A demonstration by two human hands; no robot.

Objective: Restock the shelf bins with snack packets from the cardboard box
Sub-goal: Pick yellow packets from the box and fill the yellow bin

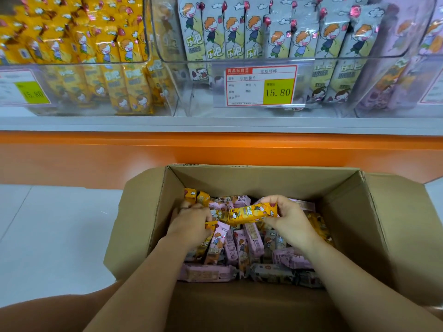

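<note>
Head view, looking down past both forearms.

Open brown cardboard box [263, 183] stands on the pale tiled floor [48, 236], just in front of the orange base panel [215, 149] of the shelf; flaps folded outward. Inside lies a loose heap of long snack packets: pink packets [215, 243] mostly centre and left, grey packets [271, 271] along the near side, and a few yellow ones at the right wall.

Right hand [287, 221]: thumb and fingers pinch one end of a yellow foil snack packet [251, 213]. The packet lies crosswise, lifted just above the heap, and its free end points toward the left hand.

Left hand [191, 224]: inside the box at the left wall, back of the hand up, fingers curled round a bundle of yellow packets [196, 197]. Their ends stick out beyond the fingers and below the palm; the exact count cannot be told.

Grey shelf edge [215, 124] carries three clear plastic bins side by side:
- left bin [146, 32], packed with upright yellow packets;
- middle bin [239, 59], a row of upright grey-white packets;
- right bin [429, 25], pink packets, partly out of frame.

The red-and-white price tag [261, 86] on the middle bin's front reads 15.80 on a yellow field. A similar tag [24, 88] sits on the left bin, blurred.
</note>
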